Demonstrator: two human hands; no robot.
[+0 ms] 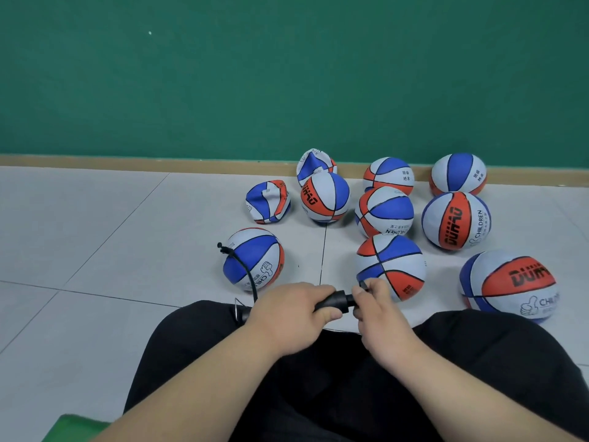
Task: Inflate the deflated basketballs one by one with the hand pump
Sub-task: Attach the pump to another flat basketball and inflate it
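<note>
My left hand (291,312) grips the black barrel of the hand pump (334,300) above my lap. At the pump's right end, my right hand (376,309) grips the handle. A black hose (247,272) curves from the pump up to the left side of a red, white and blue basketball (255,260) on the floor. Two crumpled, deflated balls lie farther back: a deflated ball (267,201) on the left and a deflated ball (314,164) by the wall. Several round balls sit to the right, the closest being a ball (391,266) just beyond my right hand.
The balls rest on a pale tiled floor (111,234) before a green wall (255,74) with a tan skirting strip. My legs in black trousers (318,393) fill the lower middle. A green object (68,427) shows at the bottom left corner.
</note>
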